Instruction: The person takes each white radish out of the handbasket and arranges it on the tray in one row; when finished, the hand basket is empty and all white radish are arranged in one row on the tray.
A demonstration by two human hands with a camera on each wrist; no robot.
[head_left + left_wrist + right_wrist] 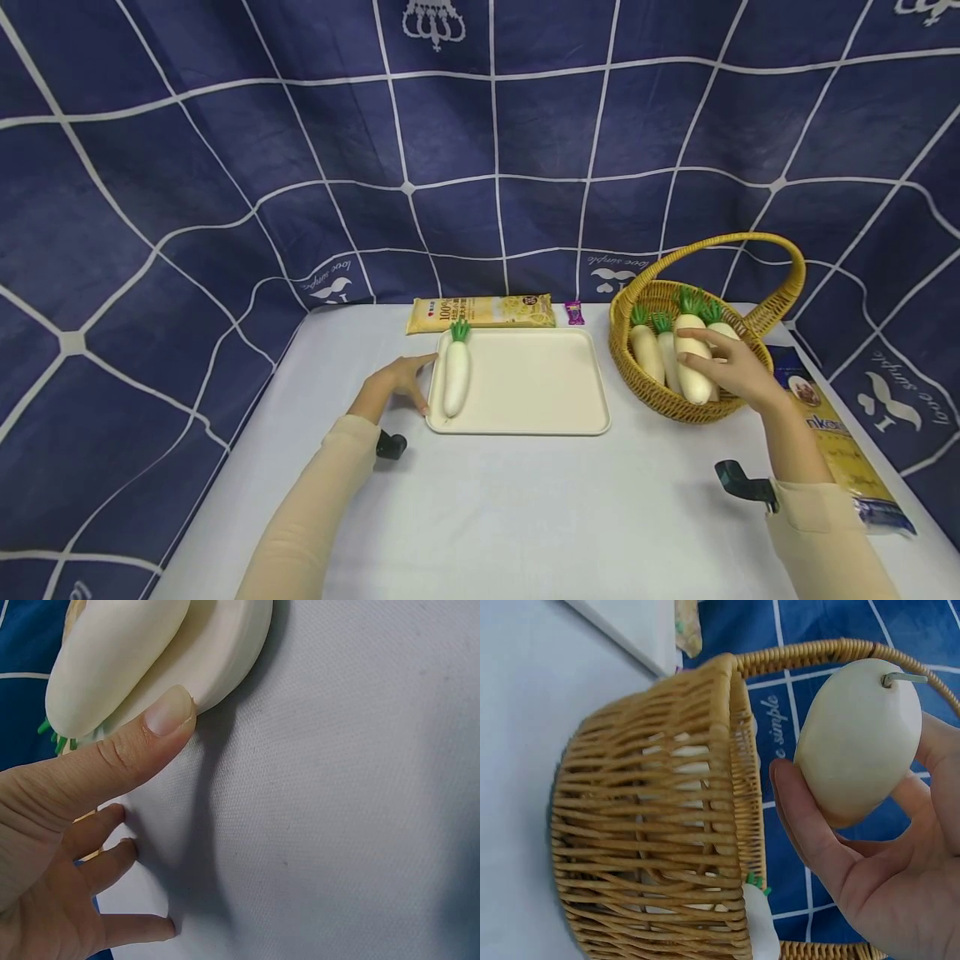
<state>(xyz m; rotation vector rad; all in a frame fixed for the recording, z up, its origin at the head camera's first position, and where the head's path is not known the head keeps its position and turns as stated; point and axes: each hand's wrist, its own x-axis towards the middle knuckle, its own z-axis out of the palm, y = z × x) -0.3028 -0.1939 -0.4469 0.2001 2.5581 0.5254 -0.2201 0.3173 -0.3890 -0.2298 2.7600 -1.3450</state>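
My right hand (731,362) holds a white radish (693,358) with green leaves, thumb and fingers around its body, over the wicker basket (660,400). In the right wrist view that radish (862,742) is seen from its tip end, above the basket's rim. Several more white radishes (647,354) lie in the basket. At the left edge of the cream tray (536,383) is my left hand (396,383), fingers spread and its thumb at the rim; whether it touches cannot be told. One white radish (456,379) lies lengthwise along the tray's left side.
Behind the tray lies a yellow food packet (483,312), with a small purple wrapped sweet (574,313) beside it. A blue and yellow bag (840,442) lies right of the basket, partly behind my right arm. Blue gridded cloth (450,208) hangs around the white table (525,517).
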